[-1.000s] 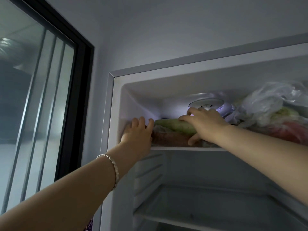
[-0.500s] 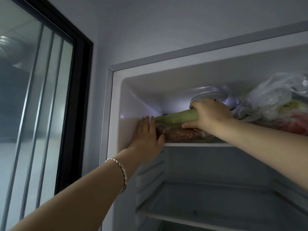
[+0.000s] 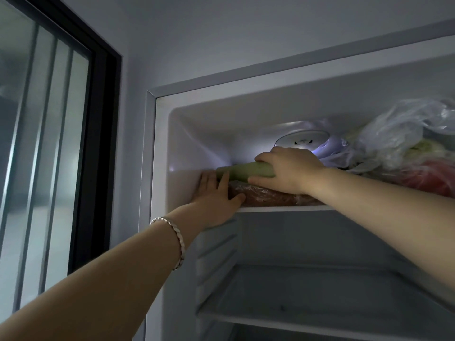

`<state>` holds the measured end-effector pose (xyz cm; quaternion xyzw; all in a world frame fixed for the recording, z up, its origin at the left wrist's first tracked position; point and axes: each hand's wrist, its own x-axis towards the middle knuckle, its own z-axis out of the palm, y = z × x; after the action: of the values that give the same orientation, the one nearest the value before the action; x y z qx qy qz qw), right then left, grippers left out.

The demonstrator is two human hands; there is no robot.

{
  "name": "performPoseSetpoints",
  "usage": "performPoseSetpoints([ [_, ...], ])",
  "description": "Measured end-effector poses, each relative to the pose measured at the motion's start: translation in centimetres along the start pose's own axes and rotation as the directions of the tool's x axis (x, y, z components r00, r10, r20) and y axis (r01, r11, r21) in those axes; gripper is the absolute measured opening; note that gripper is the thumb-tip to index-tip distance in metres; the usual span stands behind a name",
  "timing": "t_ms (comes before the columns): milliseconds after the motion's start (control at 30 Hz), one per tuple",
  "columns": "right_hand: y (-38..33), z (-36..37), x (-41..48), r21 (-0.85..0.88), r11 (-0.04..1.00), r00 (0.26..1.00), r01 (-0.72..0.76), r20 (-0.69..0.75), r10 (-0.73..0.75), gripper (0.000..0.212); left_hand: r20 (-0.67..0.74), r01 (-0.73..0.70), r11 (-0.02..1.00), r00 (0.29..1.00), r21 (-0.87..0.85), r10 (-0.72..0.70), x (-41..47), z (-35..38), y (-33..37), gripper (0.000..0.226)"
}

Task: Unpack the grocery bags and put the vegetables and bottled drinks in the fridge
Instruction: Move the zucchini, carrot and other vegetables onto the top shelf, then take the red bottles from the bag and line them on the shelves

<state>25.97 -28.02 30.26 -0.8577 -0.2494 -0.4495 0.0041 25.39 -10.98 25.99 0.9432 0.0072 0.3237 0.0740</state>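
Our right grip (image 3: 288, 171) is curling round the long green vegetable (image 3: 248, 171), which is lying atop a wrapped brown package (image 3: 270, 196) on the fridge's top shelf (image 3: 283, 208). Our left grip (image 3: 216, 193), fingers flat, is bracing its end. We are judging that, perched so, it could roll off once released.

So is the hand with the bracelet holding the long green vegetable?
No, the right hand grips the green vegetable; the left hand, with the bracelet, only lies with straight fingers at its end.
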Motion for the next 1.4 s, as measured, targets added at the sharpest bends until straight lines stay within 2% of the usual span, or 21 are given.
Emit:
performPoseSetpoints([
  [67,0.2,-0.2,-0.5,0.008,1.0,1.0,0.003,0.024,-0.004,0.064,0.018,0.004,0.999,1.0,0.05,-0.005,0.1,0.2,-0.1,0.073],
  [133,0.0,0.1,-0.9,-0.034,0.999,1.0,0.005,0.01,-0.005,0.073,-0.043,-0.026,0.999,0.999,0.032,0.027,-0.4,0.3,-0.2,0.074],
  [200,-0.5,0.6,-1.5,-0.06,0.998,0.998,0.011,-0.065,-0.015,0.077,-0.174,-0.082,0.996,0.981,0.037,0.088,-1.6,0.7,-0.2,0.069],
  [233,-0.8,0.9,-1.8,-0.054,0.998,0.988,0.035,-0.15,-0.042,0.075,-0.213,-0.099,0.994,0.971,0.038,0.105,-2.2,1.1,-0.1,0.066],
  [267,-1.0,1.3,-2.1,-0.042,0.996,0.964,0.084,-0.249,-0.092,0.07,-0.224,-0.102,0.995,0.969,0.008,0.101,-2.9,1.2,0.1,0.064],
  [333,-1.3,1.9,-2.5,-0.039,0.972,0.858,0.231,-0.463,-0.222,0.05,-0.216,-0.068,0.997,0.974,-0.02,0.062,-4.3,1.6,0.4,0.064],
  [367,-1.4,2.0,-2.7,-0.04,0.949,0.806,0.314,-0.517,-0.289,0.039,-0.273,-0.078,0.997,0.959,0.004,0.076,-5.0,1.7,0.3,0.063],
  [433,-1.8,1.8,-3.5,-0.022,0.885,0.737,0.464,-0.545,-0.4,0.027,-0.452,-0.148,0.979,0.87,0.139,0.195,-6.2,1.3,-0.3,0.054],
  [467,-2.0,1.7,-4.1,0.017,0.864,0.736,0.503,-0.533,-0.418,0.025,-0.49,-0.166,0.967,0.837,0.195,0.243,-6.6,1.1,-0.7,0.05],
  [500,-2.2,1.6,-4.6,0.063,0.857,0.751,0.512,-0.517,-0.411,0.024,-0.497,-0.157,0.965,0.833,0.208,0.243,-7.1,0.6,-1.0,0.047],
  [567,-3.2,0.7,-6.2,0.123,0.871,0.81,0.475,-0.449,-0.378,0.026,-0.43,-0.126,0.963,0.875,0.238,0.221,-8.7,-0.5,-0.9,0.043],
  [633,-4.4,-0.8,-7.7,0.142,0.912,0.912,0.384,-0.211,-0.351,0.028,-0.255,-0.119,0.961,0.949,0.251,0.184,-10.7,-1.7,-0.6,0.039],
  [700,-5.2,-1.9,-9.3,0.145,0.947,0.949,0.285,0.098,-0.301,0.025,-0.105,-0.142,0.954,0.979,0.264,0.175,-12.3,-2.6,-1.0,0.029],
  [800,-7.9,-3.4,-12.4,0.134,0.979,0.868,0.153,0.455,-0.198,0.024,0.139,-0.146,0.923,0.985,0.356,0.102,-15.9,-4.1,-1.6,0.027],
  [867,-10.3,-4.1,-14.8,0.153,0.983,0.809,0.106,0.561,-0.174,0.023,0.303,-0.12,0.92,0.953,0.372,0.002,-18.8,-4.2,-2.9,0.029],
  [933,-12.7,-4.9,-17.1,0.163,0.983,0.781,0.083,0.602,-0.166,0.022,0.426,-0.09,0.919,0.9,0.383,-0.089,-21.6,-4.2,-4.8,0.023],
  [1000,-15.4,-6.1,-19.2,0.172,0.982,0.766,0.081,0.619,-0.171,0.021,0.458,-0.079,0.914,0.88,0.398,-0.124,-25.3,-4.5,-6.8,0.021],
  [1067,-18.4,-6.9,-21.2,0.217,0.971,0.762,0.098,0.612,-0.214,0.023,0.468,-0.046,0.924,0.871,0.38,-0.15,-28.8,-4.8,-9.0,0.031],
  [1233,-27.3,-9.0,-26.1,0.422,0.889,0.713,0.178,0.567,-0.412,0.022,0.422,0.297,0.906,0.811,0.3,-0.405,-40.5,-7.6,-12.6,0.031],
  [1300,-31.2,-9.6,-28.3,0.515,0.829,0.679,0.218,0.53,-0.508,0.022,0.395,0.407,0.866,0.774,0.289,-0.496,-45.9,-9.0,-13.4,0.029],
  [1400,-37.0,-10.4,-32.5,0.627,0.698,0.584,0.347,0.438,-0.684,0.024,0.316,0.553,0.766,0.7,0.327,-0.641,-54.5,-11.5,-13.9,0.027],
])
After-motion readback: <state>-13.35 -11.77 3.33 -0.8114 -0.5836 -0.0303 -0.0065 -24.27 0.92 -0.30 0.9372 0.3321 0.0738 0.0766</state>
